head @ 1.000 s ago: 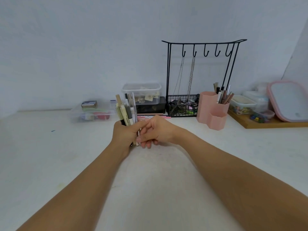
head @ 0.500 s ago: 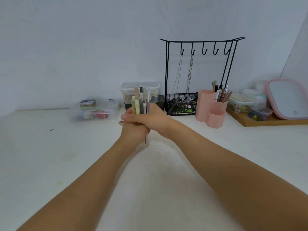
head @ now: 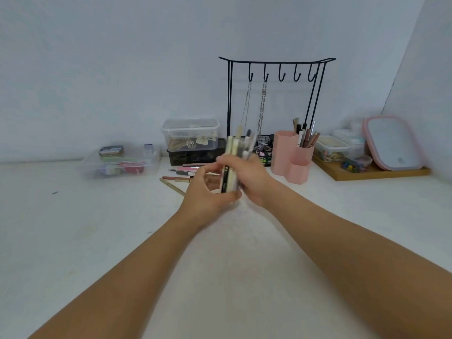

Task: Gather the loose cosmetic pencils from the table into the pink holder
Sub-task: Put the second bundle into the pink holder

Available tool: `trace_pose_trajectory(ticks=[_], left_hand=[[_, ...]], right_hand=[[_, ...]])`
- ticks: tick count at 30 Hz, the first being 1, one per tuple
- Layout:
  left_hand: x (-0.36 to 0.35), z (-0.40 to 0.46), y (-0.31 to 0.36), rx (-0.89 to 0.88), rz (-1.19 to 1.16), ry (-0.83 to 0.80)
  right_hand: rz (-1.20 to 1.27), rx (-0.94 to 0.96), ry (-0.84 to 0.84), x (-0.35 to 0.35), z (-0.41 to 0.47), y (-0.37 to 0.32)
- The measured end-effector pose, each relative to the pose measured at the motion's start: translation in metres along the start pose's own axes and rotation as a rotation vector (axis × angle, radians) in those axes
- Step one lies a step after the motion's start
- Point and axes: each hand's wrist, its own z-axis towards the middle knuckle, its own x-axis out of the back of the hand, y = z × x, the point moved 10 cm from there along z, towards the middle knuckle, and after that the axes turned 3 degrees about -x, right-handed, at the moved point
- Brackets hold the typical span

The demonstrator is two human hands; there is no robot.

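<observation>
A bundle of cosmetic pencils stands nearly upright above the table's middle, blurred by motion. My right hand is wrapped around its middle. My left hand cups the bundle's lower end with fingers partly spread. The pink holder stands to the right of my hands, apart from them, with several pencils sticking out of its rear compartment. Several loose pencils lie flat on the white table just left of my hands.
A black wire jewellery stand with two chains rises behind my hands. Clear plastic boxes sit at the back left. A wooden tray with small containers and a pink-rimmed lid is at the right.
The pencil bundle has moved right toward the holder. My right hand now grips it and my left hand has loosened at its base. Loose pencils on the table have come into sight.
</observation>
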Motion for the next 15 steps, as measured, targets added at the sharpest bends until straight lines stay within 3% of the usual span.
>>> trace_pose_trajectory(ticks=[5, 12, 15], left_hand=[[0.001, 0.0, 0.002, -0.006, 0.125, 0.002], [-0.002, 0.001, 0.009, -0.12, 0.257, 0.002], [0.0, 0.003, 0.008, -0.121, 0.225, 0.018]], right_hand=[[-0.033, 0.052, 0.223, 0.083, -0.011, 0.006], [-0.031, 0.021, 0.177, 0.085, -0.006, 0.013], [-0.068, 0.118, 0.291, 0.115, 0.004, -0.025]])
